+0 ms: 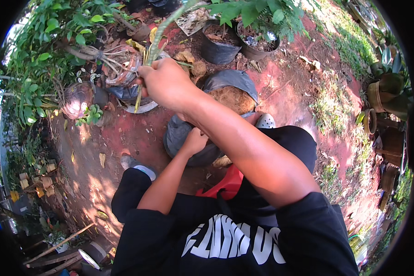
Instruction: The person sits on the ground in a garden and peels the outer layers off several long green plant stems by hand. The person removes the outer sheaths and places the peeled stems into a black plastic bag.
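Note:
My right hand (169,84) is closed around the lower stem of a plant (160,38), whose thick green stalk rises past the top edge of the view. Yellowed, stringy bits hang from its base below my fist. Lower down, my left hand (195,142) rests at the opening of a black plastic grow bag (176,132) between my legs. Its fingers curl inward, and what they touch is hidden, partly by my right forearm. Just beyond stands another black plastic bag (224,79), filled with brown coconut fibre (233,98).
Black plant pots (219,51) with soil stand at the far side. A leafy shrub (69,31) and a coconut-husk planter (77,100) crowd the left. Part of a red plastic stool (227,184) shows beneath me. Clay-coloured pots (374,96) line the right. Dry leaves (102,159) dot the ground.

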`<state>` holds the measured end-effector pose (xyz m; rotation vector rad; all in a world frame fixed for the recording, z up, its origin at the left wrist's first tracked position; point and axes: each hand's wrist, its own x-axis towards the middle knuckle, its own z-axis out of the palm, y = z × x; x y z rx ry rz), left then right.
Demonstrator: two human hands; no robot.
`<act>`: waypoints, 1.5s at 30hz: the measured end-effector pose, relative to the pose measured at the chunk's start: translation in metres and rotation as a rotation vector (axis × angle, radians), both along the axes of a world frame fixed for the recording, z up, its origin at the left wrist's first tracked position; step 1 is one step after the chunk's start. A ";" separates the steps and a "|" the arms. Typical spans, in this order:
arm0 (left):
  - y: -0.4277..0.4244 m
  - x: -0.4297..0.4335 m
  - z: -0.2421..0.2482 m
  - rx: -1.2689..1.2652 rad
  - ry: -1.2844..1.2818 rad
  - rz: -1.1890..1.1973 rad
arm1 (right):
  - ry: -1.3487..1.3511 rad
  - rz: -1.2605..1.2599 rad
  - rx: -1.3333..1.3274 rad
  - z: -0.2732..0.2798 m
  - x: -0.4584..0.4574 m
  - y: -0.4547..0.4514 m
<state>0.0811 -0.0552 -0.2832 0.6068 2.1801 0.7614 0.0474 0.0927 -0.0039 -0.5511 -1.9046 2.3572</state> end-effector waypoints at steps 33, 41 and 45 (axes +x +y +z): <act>-0.046 -0.028 0.182 -0.121 0.134 -0.156 | 0.213 0.044 0.310 0.021 -0.012 0.012; -0.054 -0.039 0.224 0.362 0.126 0.254 | 0.147 0.210 0.518 0.004 0.003 -0.002; -0.063 -0.040 0.241 0.670 0.044 0.456 | 0.048 0.476 0.656 -0.005 0.008 -0.004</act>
